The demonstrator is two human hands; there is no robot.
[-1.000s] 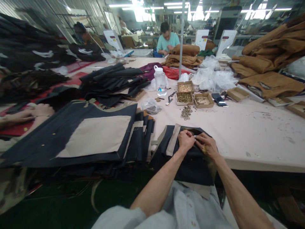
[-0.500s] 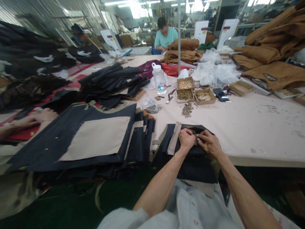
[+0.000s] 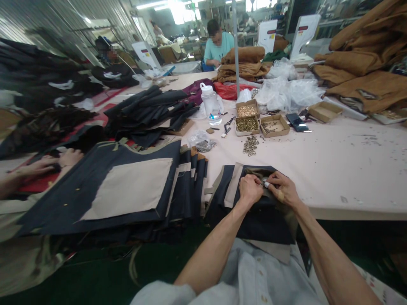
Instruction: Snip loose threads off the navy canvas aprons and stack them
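Observation:
A dark navy cloth piece with a beige strip lies at the table's near edge and hangs down over my lap. My left hand is closed, pinching the cloth near its folded upper edge. Close beside it on the right, my right hand pinches at the same olive-lined fold. A small white bit shows at its fingertips; whether it is a finger cover or a loose piece I cannot tell. Between the hands, small details are hidden by the fingers.
Left of me lies a stack of navy pieces with a beige patch. Ahead are small boxes of metal fittings, loose metal rings, a water jug and a phone-like dark object. A co-worker's hands are at far left.
My right fingers have shifted slightly, and the white bit at their tips shows more plainly. My left hand stays on the cloth. The co-worker's hands at left have moved a little lower.

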